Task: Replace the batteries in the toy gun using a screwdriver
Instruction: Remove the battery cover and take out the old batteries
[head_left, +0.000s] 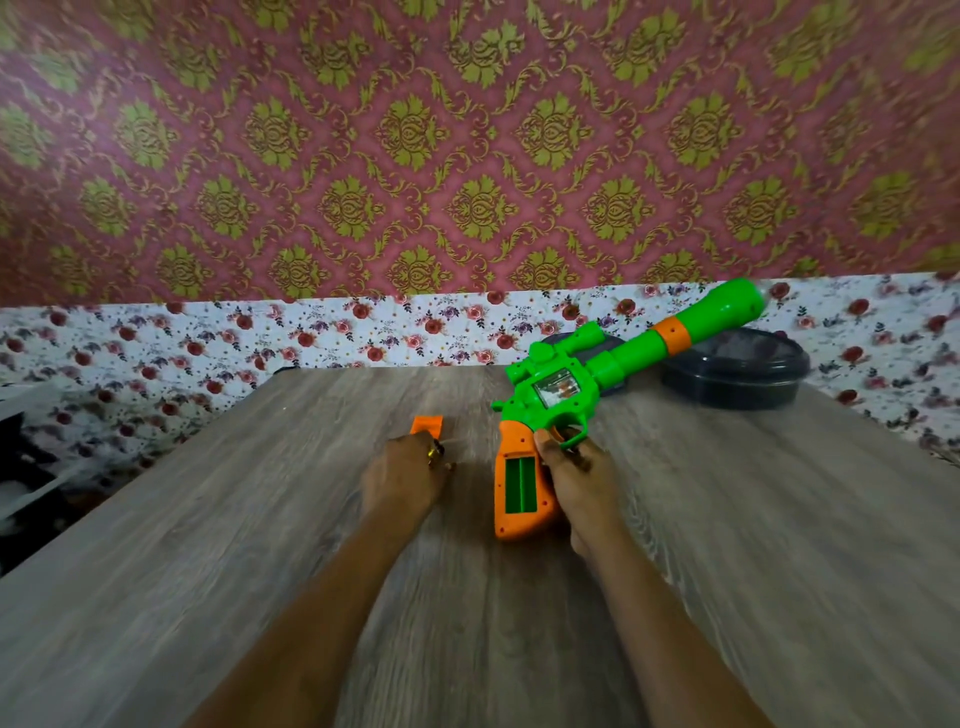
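Observation:
A green toy gun (613, 358) with an orange grip lies on the wooden table (260, 519), barrel pointing to the far right. Its battery compartment (521, 484) in the grip is uncovered and shows green inside; I see no batteries in it. My right hand (576, 478) holds the grip from the right side, thumb near the trigger. The orange battery cover (427, 424) lies on the table just beyond my left hand (408, 475), whose fingers curl down onto the table beside it. What the left fingers hold, if anything, is hidden. No screwdriver shows.
A dark round container (737, 374) stands at the table's far right, behind the gun's barrel. Another dark object (621, 384) lies under the gun's scope. Floral cloth and patterned wallpaper rise behind the table. The table's left edge drops off to dark clutter.

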